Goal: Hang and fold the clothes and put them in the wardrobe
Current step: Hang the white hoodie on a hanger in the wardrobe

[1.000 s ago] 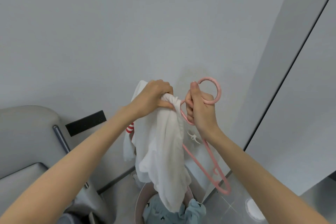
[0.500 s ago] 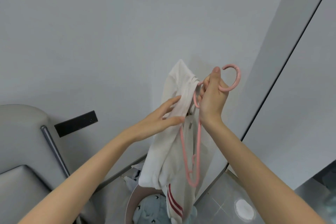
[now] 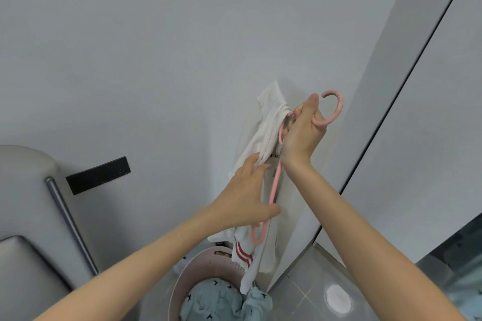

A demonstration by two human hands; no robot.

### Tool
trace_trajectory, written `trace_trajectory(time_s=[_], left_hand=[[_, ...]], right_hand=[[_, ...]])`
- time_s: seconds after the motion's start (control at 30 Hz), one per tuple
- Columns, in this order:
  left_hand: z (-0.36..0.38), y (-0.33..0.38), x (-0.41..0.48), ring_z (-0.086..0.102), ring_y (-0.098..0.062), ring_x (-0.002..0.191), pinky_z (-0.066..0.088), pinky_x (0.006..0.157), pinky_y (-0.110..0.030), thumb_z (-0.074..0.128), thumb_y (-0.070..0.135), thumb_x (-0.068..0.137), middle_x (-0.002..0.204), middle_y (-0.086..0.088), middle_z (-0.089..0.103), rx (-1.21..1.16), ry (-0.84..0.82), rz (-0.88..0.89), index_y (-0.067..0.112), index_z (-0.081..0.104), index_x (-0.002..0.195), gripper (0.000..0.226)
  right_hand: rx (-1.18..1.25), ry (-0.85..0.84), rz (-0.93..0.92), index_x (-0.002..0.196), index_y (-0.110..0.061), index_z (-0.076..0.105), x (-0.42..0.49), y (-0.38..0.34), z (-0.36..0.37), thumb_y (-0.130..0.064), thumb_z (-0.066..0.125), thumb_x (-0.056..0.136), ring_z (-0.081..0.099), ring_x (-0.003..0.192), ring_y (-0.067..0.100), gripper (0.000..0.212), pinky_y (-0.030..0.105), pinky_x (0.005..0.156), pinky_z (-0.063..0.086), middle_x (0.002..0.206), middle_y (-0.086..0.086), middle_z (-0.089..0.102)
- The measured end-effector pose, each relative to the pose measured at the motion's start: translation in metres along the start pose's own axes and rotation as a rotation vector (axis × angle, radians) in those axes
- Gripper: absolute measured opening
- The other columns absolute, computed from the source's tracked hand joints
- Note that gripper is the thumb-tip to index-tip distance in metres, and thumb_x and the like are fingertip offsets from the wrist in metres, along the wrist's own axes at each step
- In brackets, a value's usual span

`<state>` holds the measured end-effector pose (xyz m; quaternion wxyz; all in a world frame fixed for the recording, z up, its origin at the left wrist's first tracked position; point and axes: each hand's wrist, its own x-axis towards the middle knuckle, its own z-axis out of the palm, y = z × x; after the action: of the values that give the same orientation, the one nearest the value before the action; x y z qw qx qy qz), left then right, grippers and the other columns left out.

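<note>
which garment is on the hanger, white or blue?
The white garment with red stripes, on the pink hanger the right hand grips. The light-blue garment lies in the basket.

The floor [image 3: 313,281] is glossy grey tile with a round bright glare [image 3: 338,299] on it. A pink perforated basket [image 3: 208,262] stands on it by the wall's foot, holding pale blue clothes [image 3: 216,300] with small dark marks.
</note>
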<state>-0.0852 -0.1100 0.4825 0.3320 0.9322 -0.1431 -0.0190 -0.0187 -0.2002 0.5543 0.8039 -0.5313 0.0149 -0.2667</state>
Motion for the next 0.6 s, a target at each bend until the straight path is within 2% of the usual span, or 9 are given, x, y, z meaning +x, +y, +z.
trace_trajectory(time_s=[0.07,0.13,0.23,0.3,0.37,0.43,0.53,0.6], left_hand=[[0.0,0.007,0.001,0.025,-0.023,0.137,0.038,0.1,-0.031,0.056,0.015,0.079,0.153,0.006,0.005,-0.003,0.049,-0.016,0.016,0.027,0.143,0.07],[-0.003,0.011,0.004,0.042,-0.027,0.122,0.044,0.089,-0.034,0.048,0.004,0.081,0.144,-0.002,0.024,0.001,0.15,-0.023,0.011,0.042,0.131,0.051],[-0.008,0.003,0.008,0.055,-0.027,0.097,0.047,0.081,-0.044,0.04,0.01,0.095,0.127,-0.001,0.043,0.051,0.334,-0.007,0.009,0.054,0.114,0.024],[-0.013,-0.007,0.011,0.057,-0.027,0.089,0.048,0.078,-0.045,0.039,0.016,0.099,0.115,0.0,0.054,0.099,0.411,0.003,0.01,0.059,0.105,0.022],[-0.022,-0.014,0.013,0.059,-0.026,0.087,0.048,0.077,-0.043,0.042,0.016,0.097,0.102,0.0,0.062,0.111,0.462,0.003,0.015,0.065,0.096,0.023],[-0.034,-0.017,0.014,0.059,-0.026,0.088,0.045,0.077,-0.037,0.041,0.017,0.097,0.095,-0.001,0.066,0.11,0.438,-0.026,0.019,0.068,0.091,0.027],[-0.045,-0.023,0.013,0.057,-0.027,0.089,0.037,0.072,-0.031,0.038,0.019,0.099,0.092,-0.005,0.066,0.161,0.31,-0.023,0.015,0.066,0.094,0.028],[-0.046,-0.031,0.009,0.053,-0.025,0.08,0.029,0.064,-0.028,0.037,0.017,0.1,0.081,0.001,0.058,0.149,0.226,-0.01,0.013,0.061,0.095,0.025]], right_hand=[[-0.015,0.007,-0.013,0.046,-0.022,0.028,0.0,0.002,0.001,-0.032,0.041,0.101,0.028,0.043,0.016,0.057,0.029,0.046,0.027,0.044,-0.003,0.029],[-0.069,-0.02,-0.03,0.049,-0.018,0.029,-0.001,0.005,0.002,-0.035,0.042,0.1,0.032,0.046,0.024,0.054,0.034,0.048,0.031,0.047,0.004,0.032],[-0.258,-0.135,-0.068,0.053,-0.014,0.032,0.004,0.006,-0.001,-0.037,0.042,0.099,0.043,0.052,0.026,0.052,0.034,0.055,0.04,0.048,0.002,0.038],[-0.413,-0.252,-0.106,0.053,-0.014,0.034,0.009,0.007,-0.003,-0.034,0.043,0.099,0.046,0.05,0.017,0.051,0.027,0.056,0.04,0.047,-0.003,0.04],[-0.573,-0.39,-0.146,0.053,-0.016,0.042,0.013,0.005,-0.003,-0.033,0.043,0.099,0.05,0.05,0.015,0.049,0.03,0.058,0.045,0.048,-0.003,0.047],[-0.787,-0.533,-0.199,0.058,-0.014,0.049,0.013,0.003,-0.001,-0.039,0.04,0.099,0.055,0.054,0.018,0.048,0.036,0.061,0.047,0.05,-0.002,0.053],[-1.099,-0.674,-0.29,0.061,-0.019,0.05,0.013,-0.002,0.003,-0.046,0.034,0.099,0.052,0.057,0.009,0.049,0.029,0.055,0.034,0.053,-0.008,0.054],[-1.199,-0.76,-0.332,0.062,-0.022,0.053,0.013,-0.002,0.003,-0.048,0.033,0.099,0.053,0.061,0.008,0.049,0.028,0.056,0.031,0.057,-0.01,0.055]])
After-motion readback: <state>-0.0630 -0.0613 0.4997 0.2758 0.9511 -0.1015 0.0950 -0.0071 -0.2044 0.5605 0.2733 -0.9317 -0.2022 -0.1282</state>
